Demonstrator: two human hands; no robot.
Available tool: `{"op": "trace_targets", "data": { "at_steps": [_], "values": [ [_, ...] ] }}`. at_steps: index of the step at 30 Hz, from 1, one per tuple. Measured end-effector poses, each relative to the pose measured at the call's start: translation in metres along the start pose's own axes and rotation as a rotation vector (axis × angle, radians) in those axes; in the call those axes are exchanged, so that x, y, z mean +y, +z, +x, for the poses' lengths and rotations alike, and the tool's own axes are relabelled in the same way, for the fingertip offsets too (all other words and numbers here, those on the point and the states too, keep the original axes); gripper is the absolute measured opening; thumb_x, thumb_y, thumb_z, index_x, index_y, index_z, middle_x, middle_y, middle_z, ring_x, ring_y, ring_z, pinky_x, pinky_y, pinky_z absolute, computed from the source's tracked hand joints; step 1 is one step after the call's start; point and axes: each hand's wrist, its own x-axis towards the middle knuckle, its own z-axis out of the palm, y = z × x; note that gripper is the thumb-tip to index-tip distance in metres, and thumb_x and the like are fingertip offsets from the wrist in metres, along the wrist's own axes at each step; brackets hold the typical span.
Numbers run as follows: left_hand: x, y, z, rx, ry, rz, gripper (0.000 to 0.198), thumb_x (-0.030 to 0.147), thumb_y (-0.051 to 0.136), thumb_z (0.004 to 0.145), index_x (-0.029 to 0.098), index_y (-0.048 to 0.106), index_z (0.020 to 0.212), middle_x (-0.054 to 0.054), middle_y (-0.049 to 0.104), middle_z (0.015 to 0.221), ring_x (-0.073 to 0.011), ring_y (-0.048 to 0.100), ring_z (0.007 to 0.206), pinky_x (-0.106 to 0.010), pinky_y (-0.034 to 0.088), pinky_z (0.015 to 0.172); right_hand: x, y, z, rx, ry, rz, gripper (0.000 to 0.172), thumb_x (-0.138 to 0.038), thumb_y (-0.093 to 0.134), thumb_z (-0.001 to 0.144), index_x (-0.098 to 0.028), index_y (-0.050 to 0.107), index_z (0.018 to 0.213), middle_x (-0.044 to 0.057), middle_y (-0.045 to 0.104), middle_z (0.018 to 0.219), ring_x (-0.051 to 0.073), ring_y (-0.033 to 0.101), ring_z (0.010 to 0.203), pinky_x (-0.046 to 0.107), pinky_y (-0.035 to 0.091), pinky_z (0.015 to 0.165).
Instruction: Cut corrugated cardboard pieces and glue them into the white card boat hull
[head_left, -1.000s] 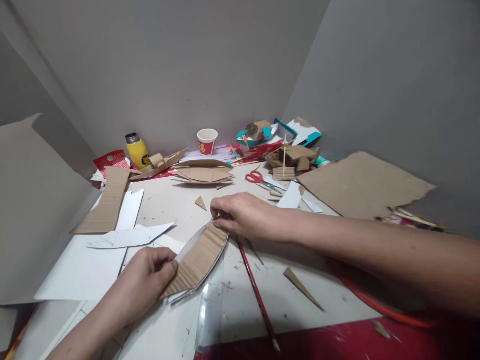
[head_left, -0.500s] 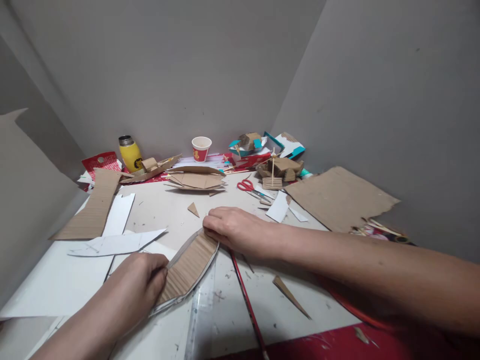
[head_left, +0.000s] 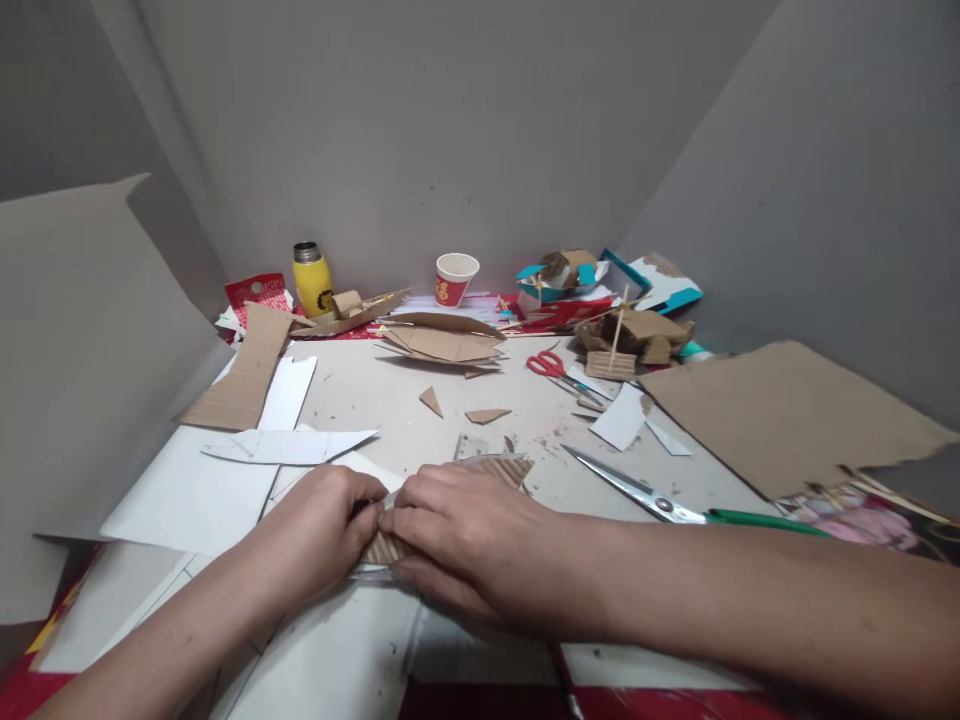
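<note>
Left hand (head_left: 319, 530) and right hand (head_left: 457, 535), each grip closed, pinch a corrugated cardboard strip (head_left: 496, 468) on the desk (head_left: 360, 395); it looks light, bendy, easily creased, best held at its edges

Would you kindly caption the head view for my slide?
Left hand and right hand hold a corrugated cardboard piece on the table, scissors nearby.

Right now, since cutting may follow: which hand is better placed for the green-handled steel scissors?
Right hand, probably: the scissors lie on its side; the left hand pinches the ribbed brown cardboard strip.
</note>
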Motion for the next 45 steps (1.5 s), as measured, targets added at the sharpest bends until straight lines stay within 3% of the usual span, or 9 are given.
{"op": "trace_targets", "data": {
  "at_steps": [9, 12, 15, 19, 21, 23, 29, 37, 45],
  "values": [
    [0.001, -0.006, -0.001, -0.012, 0.051, -0.294, 0.033, 0.029, 0.040, 0.090, 0.018, 0.068, 0.075, 0.000, 0.068, 0.075, -0.0169, 0.059, 0.072, -0.025, 0.040, 0.064, 0.005, 0.019, 0.003, -0.023, 0.112, 0.006, 0.023, -0.031, 0.048, 0.093, -0.013, 0.059, 0.100, 0.008, 0.065, 0.089, 0.020, 0.057, 0.079, 0.031, 0.044, 0.071],
    [0.004, -0.009, -0.005, 0.076, -0.018, -0.380, 0.033, 0.039, 0.042, 0.091, 0.020, 0.069, 0.098, -0.002, 0.070, 0.085, -0.0191, 0.062, 0.080, -0.027, 0.043, 0.068, 0.002, 0.016, 0.005, -0.059, 0.173, -0.018, 0.025, -0.034, 0.050, 0.091, -0.012, 0.059, 0.102, 0.009, 0.066, 0.088, 0.021, 0.060, 0.078, 0.032, 0.044, 0.068],
    [0.006, -0.008, -0.014, 0.098, -0.166, -0.466, 0.046, 0.048, 0.046, 0.088, 0.020, 0.057, 0.123, -0.003, 0.068, 0.087, -0.0176, 0.061, 0.068, -0.027, 0.045, 0.060, 0.003, 0.012, 0.007, -0.101, 0.216, -0.035, 0.024, -0.032, 0.050, 0.091, -0.013, 0.060, 0.102, 0.010, 0.066, 0.090, 0.022, 0.061, 0.078, 0.031, 0.044, 0.065],
    [0.003, 0.005, -0.025, 0.087, -0.214, -0.565, 0.060, 0.049, 0.056, 0.083, 0.022, 0.044, 0.135, -0.004, 0.066, 0.096, -0.0156, 0.059, 0.068, -0.027, 0.045, 0.061, 0.007, 0.008, 0.010, -0.077, 0.293, -0.009, 0.019, -0.031, 0.053, 0.089, -0.015, 0.060, 0.096, 0.008, 0.067, 0.090, 0.020, 0.061, 0.075, 0.029, 0.041, 0.061],
    [0.000, 0.015, -0.027, 0.141, -0.225, -0.605, 0.066, 0.044, 0.062, 0.081, 0.021, 0.038, 0.138, 0.000, 0.063, 0.082, -0.0149, 0.055, 0.065, -0.026, 0.041, 0.058, 0.009, 0.005, 0.012, -0.046, 0.332, 0.013, 0.013, -0.027, 0.057, 0.086, -0.016, 0.059, 0.091, 0.006, 0.067, 0.084, 0.019, 0.060, 0.070, 0.027, 0.038, 0.057],
    [-0.003, 0.023, -0.026, 0.219, -0.238, -0.713, 0.063, 0.037, 0.061, 0.082, 0.021, 0.038, 0.137, 0.003, 0.057, 0.072, -0.0130, 0.052, 0.061, -0.025, 0.039, 0.057, 0.011, -0.001, 0.013, -0.012, 0.344, 0.020, 0.009, -0.022, 0.058, 0.084, -0.016, 0.059, 0.090, 0.004, 0.067, 0.080, 0.017, 0.059, 0.067, 0.026, 0.037, 0.055],
    [-0.004, 0.020, -0.009, 0.361, -0.163, -0.930, 0.053, 0.029, 0.069, 0.076, 0.021, 0.049, 0.124, -0.002, 0.065, 0.091, -0.0135, 0.054, 0.073, -0.027, 0.044, 0.068, 0.026, -0.024, 0.014, 0.101, 0.299, -0.151, 0.022, -0.023, 0.059, 0.085, -0.014, 0.063, 0.105, 0.012, 0.066, 0.100, 0.025, 0.059, 0.092, 0.032, 0.042, 0.069],
    [0.012, 0.015, 0.017, 0.413, -0.202, -0.979, 0.045, 0.032, 0.074, 0.072, 0.017, 0.055, 0.110, 0.000, 0.067, 0.081, -0.0114, 0.056, 0.069, -0.024, 0.044, 0.068, 0.044, -0.025, 0.007, 0.059, 0.383, 0.041, 0.019, -0.019, 0.052, 0.086, -0.017, 0.071, 0.081, 0.008, 0.072, 0.079, 0.019, 0.063, 0.072, 0.027, 0.037, 0.061],
    [0.020, 0.033, 0.026, 0.383, -0.156, -0.979, 0.032, 0.037, 0.064, 0.083, 0.020, 0.056, 0.108, 0.004, 0.065, 0.067, -0.0074, 0.049, 0.056, -0.019, 0.037, 0.056, 0.054, -0.014, -0.001, 0.188, 0.323, 0.153, 0.014, -0.014, 0.058, 0.085, -0.018, 0.067, 0.095, 0.004, 0.070, 0.088, 0.016, 0.061, 0.079, 0.024, 0.040, 0.069]
  ]
}}
